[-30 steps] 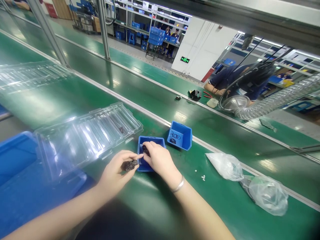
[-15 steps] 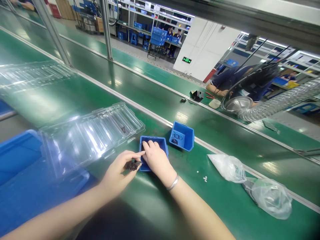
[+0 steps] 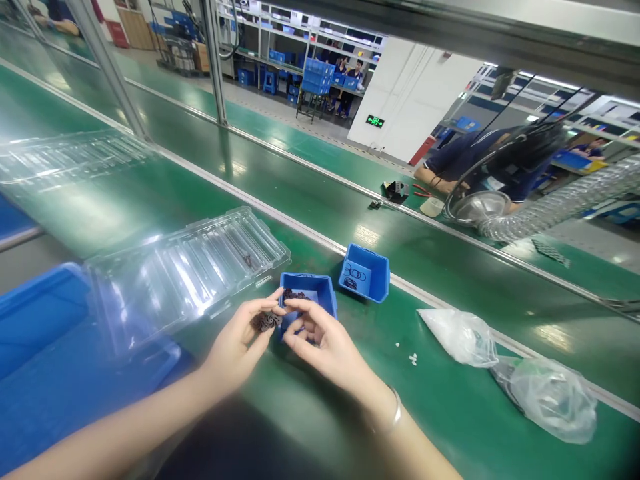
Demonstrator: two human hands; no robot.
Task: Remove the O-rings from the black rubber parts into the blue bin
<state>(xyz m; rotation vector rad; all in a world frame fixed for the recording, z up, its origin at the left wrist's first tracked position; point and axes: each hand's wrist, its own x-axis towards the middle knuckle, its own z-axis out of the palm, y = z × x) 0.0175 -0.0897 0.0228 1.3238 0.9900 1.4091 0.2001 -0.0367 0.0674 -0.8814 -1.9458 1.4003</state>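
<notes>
My left hand is closed round a cluster of small dark brown parts, beside the left wall of a blue bin. My right hand is over the front of that blue bin, its fingers curved and apart, with nothing visible between them. More dark parts lie inside the bin near its back left corner. Just to the right stands a second blue bin with thin black rings in it.
A clear plastic tray lies at the left, partly over a large blue crate. Plastic bags and small white pieces lie at the right. A co-worker leans in beyond the rail.
My right hand has come up out of the bin toward me and its fingers have spread, uncovering the dark parts inside. My left hand keeps its cluster in almost the same place.
</notes>
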